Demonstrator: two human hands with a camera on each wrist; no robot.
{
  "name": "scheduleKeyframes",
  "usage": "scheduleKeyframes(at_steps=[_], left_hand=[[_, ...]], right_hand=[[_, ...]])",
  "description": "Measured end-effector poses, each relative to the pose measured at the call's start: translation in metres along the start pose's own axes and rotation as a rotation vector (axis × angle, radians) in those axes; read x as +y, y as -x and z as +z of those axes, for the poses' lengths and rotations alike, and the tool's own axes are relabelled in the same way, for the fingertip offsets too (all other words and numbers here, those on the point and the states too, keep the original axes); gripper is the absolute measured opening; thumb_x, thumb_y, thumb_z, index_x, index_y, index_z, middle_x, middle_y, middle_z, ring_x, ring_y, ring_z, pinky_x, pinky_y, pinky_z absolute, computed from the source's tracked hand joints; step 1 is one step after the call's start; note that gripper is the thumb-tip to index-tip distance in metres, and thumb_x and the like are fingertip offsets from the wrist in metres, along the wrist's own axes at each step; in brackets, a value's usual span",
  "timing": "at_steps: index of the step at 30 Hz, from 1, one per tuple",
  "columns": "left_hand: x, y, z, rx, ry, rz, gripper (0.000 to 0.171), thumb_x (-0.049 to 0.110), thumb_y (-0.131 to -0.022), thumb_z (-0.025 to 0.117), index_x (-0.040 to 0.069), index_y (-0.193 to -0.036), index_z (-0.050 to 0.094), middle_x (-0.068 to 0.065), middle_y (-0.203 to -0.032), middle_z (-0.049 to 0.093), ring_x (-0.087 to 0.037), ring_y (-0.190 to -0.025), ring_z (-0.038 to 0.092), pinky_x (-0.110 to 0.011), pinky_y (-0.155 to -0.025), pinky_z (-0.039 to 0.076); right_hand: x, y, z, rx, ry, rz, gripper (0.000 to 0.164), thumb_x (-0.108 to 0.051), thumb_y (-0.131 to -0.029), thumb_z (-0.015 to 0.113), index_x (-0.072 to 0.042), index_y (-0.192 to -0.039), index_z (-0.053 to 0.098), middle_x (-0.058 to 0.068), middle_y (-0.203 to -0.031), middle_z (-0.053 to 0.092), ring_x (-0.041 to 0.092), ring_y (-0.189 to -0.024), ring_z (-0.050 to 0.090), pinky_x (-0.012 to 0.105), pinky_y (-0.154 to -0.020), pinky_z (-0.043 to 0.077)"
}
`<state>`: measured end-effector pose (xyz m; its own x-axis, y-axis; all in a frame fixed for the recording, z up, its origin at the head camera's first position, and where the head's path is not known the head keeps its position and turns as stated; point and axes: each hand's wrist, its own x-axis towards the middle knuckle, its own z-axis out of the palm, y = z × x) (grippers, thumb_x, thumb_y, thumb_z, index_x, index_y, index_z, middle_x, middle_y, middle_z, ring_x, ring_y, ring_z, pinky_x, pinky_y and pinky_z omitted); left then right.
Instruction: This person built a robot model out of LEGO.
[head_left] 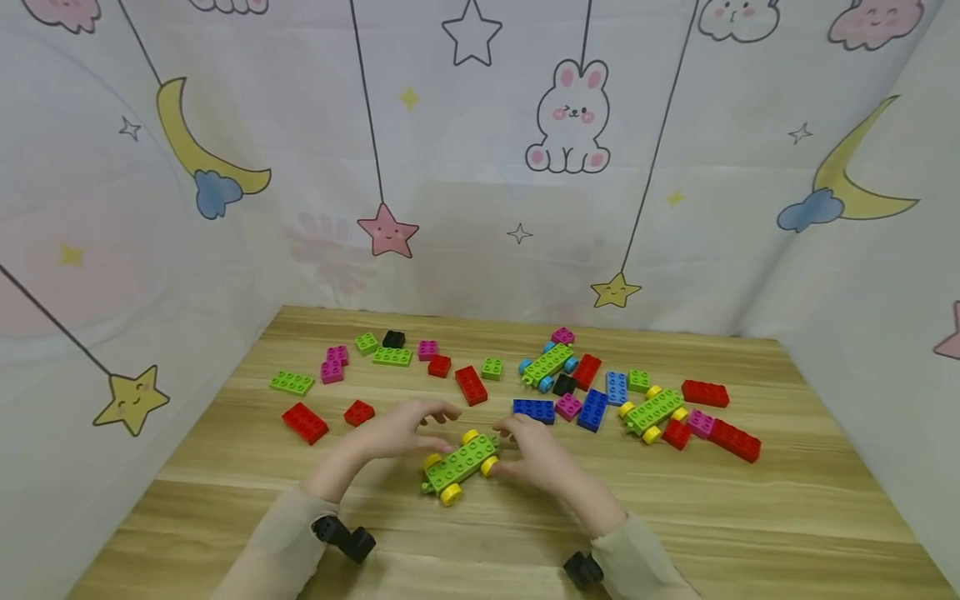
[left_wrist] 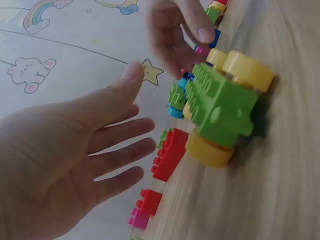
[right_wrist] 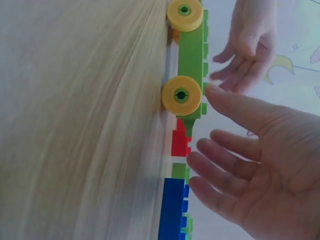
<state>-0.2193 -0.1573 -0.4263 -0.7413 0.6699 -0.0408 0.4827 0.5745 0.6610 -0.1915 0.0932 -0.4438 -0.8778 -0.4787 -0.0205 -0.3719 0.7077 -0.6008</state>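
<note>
A green toy car base (head_left: 461,463) with yellow wheels stands on the wooden table between the two hands. My left hand (head_left: 402,429) hovers at its left, fingers spread and relaxed; in the left wrist view the left hand (left_wrist: 75,150) is apart from the green base (left_wrist: 220,107). On the other side, my right hand (head_left: 534,450) is close by the right yellow wheel. The right wrist view shows the right hand (right_wrist: 260,165) with loosely bent fingers and its thumb near the front wheel (right_wrist: 181,95). Neither hand grips anything.
A second green car base with yellow wheels (head_left: 654,412) and one with blue wheels (head_left: 548,365) stand farther back. Red bricks (head_left: 305,422), blue bricks (head_left: 592,410), pink bricks (head_left: 568,406) and green bricks (head_left: 292,382) lie scattered around. A patterned white curtain (head_left: 480,200) hangs behind the table.
</note>
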Motion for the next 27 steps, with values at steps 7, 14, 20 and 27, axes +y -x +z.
scheduleKeyframes(at_steps=[7,14,20,27], left_hand=[[-0.011,-0.002,-0.010,-0.209,0.000,-0.004,0.086,0.013,-0.074,0.084,0.002,-0.147,0.040,-0.017,-0.148,0.047,-0.036,-0.135,0.044,-0.053,-0.110,0.039],[-0.007,-0.004,-0.009,-0.254,0.003,-0.024,0.083,0.002,-0.075,0.081,0.004,-0.148,0.041,-0.016,-0.149,0.045,-0.036,-0.138,0.041,-0.052,-0.111,0.038],[-0.004,-0.007,-0.004,-0.246,-0.020,-0.031,0.083,0.007,-0.075,0.083,0.005,-0.147,0.042,-0.014,-0.149,0.046,-0.034,-0.138,0.043,-0.051,-0.111,0.038],[-0.005,-0.010,0.005,-0.228,0.008,-0.010,0.092,0.014,-0.070,0.088,0.003,-0.148,0.039,-0.015,-0.151,0.044,-0.035,-0.137,0.043,-0.052,-0.112,0.036]], right_hand=[[-0.003,0.001,0.000,-0.015,-0.009,0.051,0.048,-0.021,-0.081,0.081,-0.001,-0.121,0.063,0.008,-0.105,0.066,0.022,-0.098,0.061,0.041,-0.084,0.054],[-0.002,0.002,0.002,-0.028,0.001,0.010,0.044,-0.017,-0.081,0.080,0.000,-0.118,0.064,0.009,-0.104,0.067,0.022,-0.096,0.063,0.040,-0.083,0.055],[-0.001,0.001,0.005,-0.033,0.020,-0.005,0.045,-0.018,-0.082,0.080,0.001,-0.120,0.064,0.010,-0.107,0.068,0.023,-0.098,0.063,0.041,-0.086,0.054],[0.001,0.001,0.006,-0.040,0.017,-0.013,0.049,-0.021,-0.083,0.079,0.001,-0.124,0.062,0.014,-0.118,0.065,0.027,-0.107,0.062,0.045,-0.093,0.052]])
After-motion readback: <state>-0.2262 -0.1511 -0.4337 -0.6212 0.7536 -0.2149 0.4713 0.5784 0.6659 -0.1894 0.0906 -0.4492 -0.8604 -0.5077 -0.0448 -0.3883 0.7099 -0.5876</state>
